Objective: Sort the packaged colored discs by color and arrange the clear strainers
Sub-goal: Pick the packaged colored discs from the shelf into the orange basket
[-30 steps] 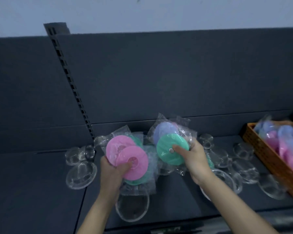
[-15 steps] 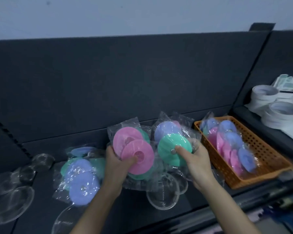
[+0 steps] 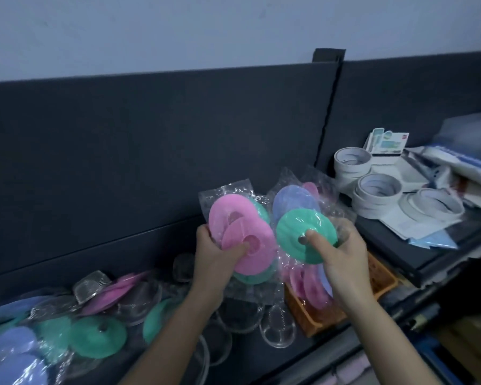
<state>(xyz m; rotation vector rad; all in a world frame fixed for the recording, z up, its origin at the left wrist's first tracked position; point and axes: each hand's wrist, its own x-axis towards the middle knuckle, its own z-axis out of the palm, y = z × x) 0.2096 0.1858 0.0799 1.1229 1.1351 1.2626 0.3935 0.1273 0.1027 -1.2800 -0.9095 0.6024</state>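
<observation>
Pink plastic discs in clear crinkly bags [image 3: 242, 234] are up in the left hand [image 3: 214, 257], held above the shelf. Its thumb is curled across the front of the lower one with the fingers wrapped behind, and mint-green discs [image 3: 252, 276] peek out at the back of the same bundle.

Right alongside, nearly touching, the right hand [image 3: 342, 257] grips a second bagged bundle. A mint-green ridged disc [image 3: 297, 240] sits in front with the thumb pressed on its centre hole. A lavender disc [image 3: 292, 201] is behind it, with a sliver of pink at the very back.

Below that hand, an orange perforated plastic basket [image 3: 383, 279] holds more bagged pink discs on edge [image 3: 308, 284].

Down left on the dark shelf [image 3: 317, 351] it's a loose spread: a bagged green disc [image 3: 97, 337], lavender bagged discs [image 3: 9, 357] at the corner and a tilted pink disc [image 3: 109, 294]. Clear plastic strainers [image 3: 278, 327] are scattered among them, one small strainer [image 3: 92, 284] just beside that pink.

Over to the right, on a higher ledge, white tape rolls [image 3: 378, 187] sit in stacks, with printed cards [image 3: 386, 145] and papers around them. A dark grey back panel [image 3: 150, 134] runs behind it all, under a pale wall [image 3: 178, 29].
</observation>
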